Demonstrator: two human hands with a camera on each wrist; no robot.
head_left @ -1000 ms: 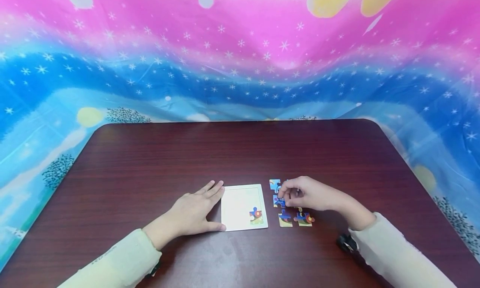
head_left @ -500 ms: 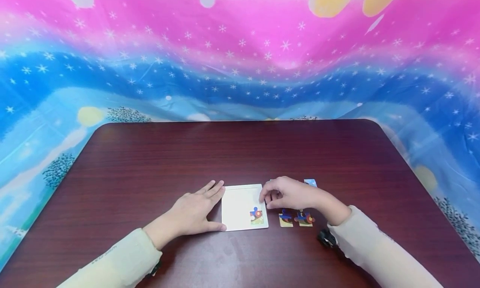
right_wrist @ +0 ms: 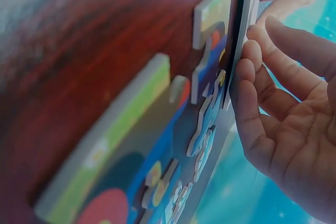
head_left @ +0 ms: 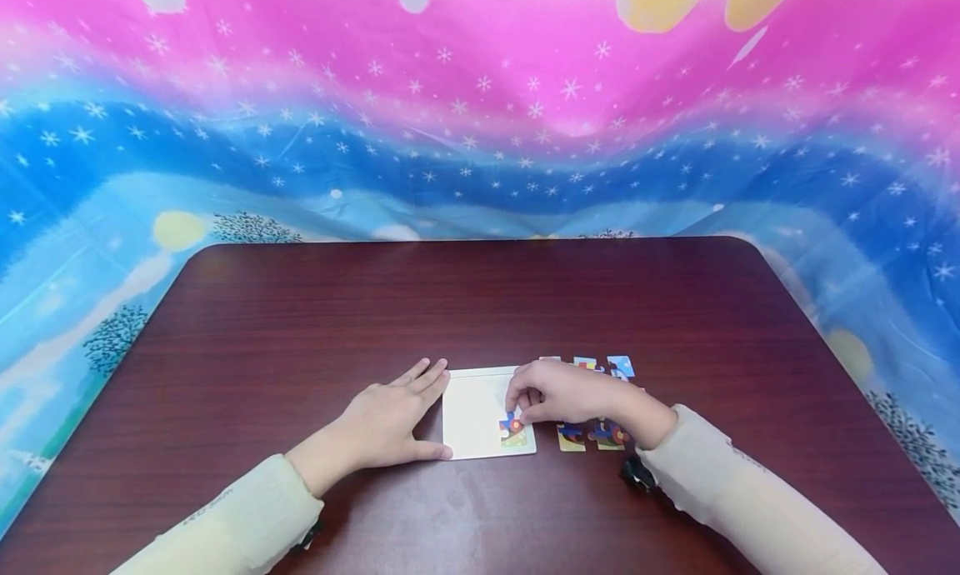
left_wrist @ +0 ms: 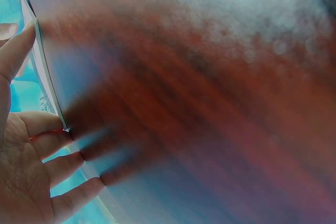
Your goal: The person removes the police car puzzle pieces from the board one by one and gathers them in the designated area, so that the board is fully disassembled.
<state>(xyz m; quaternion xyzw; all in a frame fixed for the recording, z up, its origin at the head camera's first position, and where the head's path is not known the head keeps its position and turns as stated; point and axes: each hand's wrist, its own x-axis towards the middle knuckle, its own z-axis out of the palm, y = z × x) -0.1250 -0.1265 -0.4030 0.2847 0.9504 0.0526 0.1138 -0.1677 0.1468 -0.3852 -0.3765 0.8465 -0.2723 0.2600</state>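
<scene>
My left hand [head_left: 386, 425] lies on the table with fingers spread. Its fingertips and thumb touch the left edge of a white puzzle board [head_left: 474, 421], also seen edge-on in the left wrist view. One puzzle piece [head_left: 513, 435], blue with a red and yellow part, sits in the board's near right corner. Just above it, my right hand [head_left: 562, 392] bends over the board's right edge, thumb and fingertips drawn together as in a pinch. The piece between them is hidden. In the right wrist view, these curled fingers [right_wrist: 254, 53] are at the board's edge.
Several loose pieces lie right of the board, partly beneath my right hand, including a front left piece [head_left: 572, 439], a front right piece [head_left: 607, 437] and a far right piece [head_left: 620, 365]. A dark red table [head_left: 360, 308] bears everything; a patterned curtain [head_left: 480, 125] hangs behind it.
My right hand has moved left from the loose pieces to the board's right side, then slightly nearer the front. The far loose pieces are uncovered again. My left hand has stayed still.
</scene>
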